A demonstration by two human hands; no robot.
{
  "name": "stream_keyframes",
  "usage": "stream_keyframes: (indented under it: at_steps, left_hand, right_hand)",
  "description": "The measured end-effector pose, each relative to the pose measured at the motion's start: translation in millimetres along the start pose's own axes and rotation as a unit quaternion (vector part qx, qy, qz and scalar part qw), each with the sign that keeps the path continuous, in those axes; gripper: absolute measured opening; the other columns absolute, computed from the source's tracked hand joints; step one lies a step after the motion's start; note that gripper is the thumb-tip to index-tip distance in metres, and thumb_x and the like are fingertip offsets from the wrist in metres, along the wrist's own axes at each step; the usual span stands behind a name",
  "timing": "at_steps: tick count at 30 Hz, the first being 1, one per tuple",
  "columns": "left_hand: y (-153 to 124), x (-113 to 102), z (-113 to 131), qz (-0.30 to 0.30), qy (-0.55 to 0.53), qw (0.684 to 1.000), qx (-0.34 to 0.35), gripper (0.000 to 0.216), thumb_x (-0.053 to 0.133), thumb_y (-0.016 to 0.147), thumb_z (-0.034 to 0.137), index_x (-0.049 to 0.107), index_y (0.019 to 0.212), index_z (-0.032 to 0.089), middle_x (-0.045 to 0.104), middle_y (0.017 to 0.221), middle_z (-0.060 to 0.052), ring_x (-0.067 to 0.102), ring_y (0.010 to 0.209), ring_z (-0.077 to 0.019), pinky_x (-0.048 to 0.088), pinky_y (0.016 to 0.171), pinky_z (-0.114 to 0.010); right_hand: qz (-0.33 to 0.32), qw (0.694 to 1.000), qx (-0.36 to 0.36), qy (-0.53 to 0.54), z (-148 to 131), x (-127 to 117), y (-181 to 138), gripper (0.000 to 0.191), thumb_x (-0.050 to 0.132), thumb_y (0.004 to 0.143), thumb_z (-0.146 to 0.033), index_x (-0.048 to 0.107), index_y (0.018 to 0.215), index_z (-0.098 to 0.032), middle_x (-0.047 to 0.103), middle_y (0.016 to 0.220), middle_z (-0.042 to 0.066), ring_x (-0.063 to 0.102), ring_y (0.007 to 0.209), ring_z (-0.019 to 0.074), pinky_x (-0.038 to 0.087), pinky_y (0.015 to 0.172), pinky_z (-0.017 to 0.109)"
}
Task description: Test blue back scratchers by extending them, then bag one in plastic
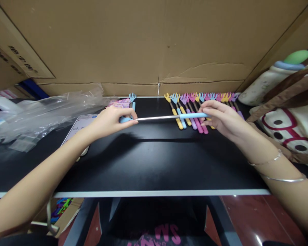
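Observation:
I hold a blue telescopic back scratcher (159,118) stretched out level above the black table (149,160). My left hand (110,120) pinches its blue claw end, fingers closed round it. My right hand (220,118) grips the blue handle at the other end. Its silver rod runs between the two hands. Behind my right hand lies a row of several collapsed scratchers (195,109) in yellow, blue, purple and pink, claws toward the cardboard wall. One more blue scratcher (132,99) lies behind my left hand.
A phone (79,128) showing a timer lies under my left wrist. Crumpled clear plastic bags (38,114) cover the table's left. A pink packet (119,102) sits by the cardboard wall (154,44). A patterned tote bag (290,119) stands at the right.

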State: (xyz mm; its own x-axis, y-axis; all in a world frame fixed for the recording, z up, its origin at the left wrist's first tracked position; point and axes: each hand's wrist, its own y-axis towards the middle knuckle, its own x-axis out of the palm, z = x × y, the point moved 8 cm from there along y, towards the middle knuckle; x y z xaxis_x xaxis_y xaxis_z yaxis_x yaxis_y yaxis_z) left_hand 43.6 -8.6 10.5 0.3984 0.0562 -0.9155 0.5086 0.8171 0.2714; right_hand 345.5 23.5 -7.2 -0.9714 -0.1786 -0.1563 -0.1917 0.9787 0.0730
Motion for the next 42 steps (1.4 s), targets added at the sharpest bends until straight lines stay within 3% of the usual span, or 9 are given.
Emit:
stream_keyframes:
  at_steps: [4,10,16,22,26,30,36,42]
  left_hand:
    - [0.2,-1.2,0.3,0.005,-0.004,1.000,0.011,0.034,0.049,0.092,0.049,0.065,0.090,0.020,0.071,0.087,0.000,0.063,0.077,-0.0152,0.043,0.078,-0.025]
    - [-3.8,-8.0,2.8,0.047,0.082,0.995,0.027,0.030,0.048,0.093,0.048,0.065,0.091,0.023,0.073,0.091,0.000,0.066,0.078,-0.0161,0.042,0.073,-0.024]
    - [-5.0,-8.5,8.5,0.070,0.153,0.985,0.033,0.034,0.043,0.095,0.048,0.066,0.091,0.023,0.073,0.088,-0.002,0.067,0.079,-0.0180,0.042,0.069,-0.025]
    - [-6.3,-11.6,7.3,0.091,0.208,0.974,0.010,0.032,0.044,0.096,0.049,0.067,0.092,0.026,0.075,0.090,-0.001,0.068,0.081,-0.0185,0.034,0.058,-0.025]
    - [-6.5,-14.2,3.7,0.094,0.200,0.975,0.008,0.030,0.047,0.094,0.050,0.067,0.091,0.027,0.075,0.089,0.000,0.068,0.079,-0.0184,0.032,0.058,-0.025]
    - [-6.1,-13.1,1.2,0.083,0.174,0.981,-0.001,0.030,0.049,0.093,0.051,0.067,0.091,0.028,0.074,0.088,0.002,0.067,0.075,-0.0171,0.033,0.059,-0.025]
    - [-6.0,-12.1,5.1,0.082,0.175,0.981,0.007,0.029,0.049,0.093,0.051,0.068,0.090,0.029,0.075,0.085,0.003,0.065,0.072,-0.0162,0.032,0.059,-0.025]
    - [-8.4,-14.1,11.9,0.122,0.215,0.968,0.050,0.030,0.050,0.093,0.049,0.069,0.086,0.027,0.074,0.075,0.002,0.065,0.066,-0.0151,0.032,0.055,-0.024]
  right_hand:
    - [0.004,0.998,0.037,0.053,10.8,6.3,1.0,0.026,0.070,0.073,-0.029,0.053,0.091,-0.023,0.056,0.078,-0.002,0.058,0.061,0.0107,0.052,0.052,0.025]
    - [0.005,0.992,0.087,0.086,24.2,15.2,-0.2,0.027,0.069,0.076,-0.028,0.049,0.094,-0.024,0.056,0.076,-0.003,0.059,0.063,0.0101,0.052,0.053,0.023]
    - [0.001,0.998,0.036,0.042,22.2,11.0,0.9,0.033,0.069,0.078,-0.037,0.045,0.095,-0.024,0.053,0.074,-0.004,0.058,0.060,0.0105,0.051,0.053,0.026]
    - [-0.002,0.999,0.005,-0.053,12.4,11.4,-6.2,0.035,0.058,0.087,-0.053,0.044,0.102,-0.024,0.056,0.064,-0.003,0.059,0.052,0.0132,0.039,0.044,0.024]
    - [-0.047,0.995,0.004,-0.088,4.2,15.1,-7.7,0.035,0.064,0.082,-0.052,0.049,0.097,-0.023,0.058,0.066,-0.001,0.059,0.053,0.0139,0.037,0.043,0.025]
    - [-0.116,0.987,-0.018,-0.106,-5.3,17.2,-8.5,0.033,0.067,0.081,-0.047,0.054,0.097,-0.021,0.062,0.069,0.001,0.059,0.058,0.0145,0.043,0.049,0.028]
    - [-0.156,0.981,-0.017,-0.114,-4.4,16.4,-8.8,0.036,0.062,0.085,-0.053,0.055,0.096,-0.020,0.066,0.074,0.003,0.062,0.056,0.0153,0.046,0.048,0.029]
    - [-0.177,0.981,0.013,-0.082,6.6,19.7,-7.4,0.042,0.061,0.086,-0.058,0.051,0.093,-0.018,0.064,0.065,0.000,0.058,0.043,0.0116,0.041,0.043,0.026]
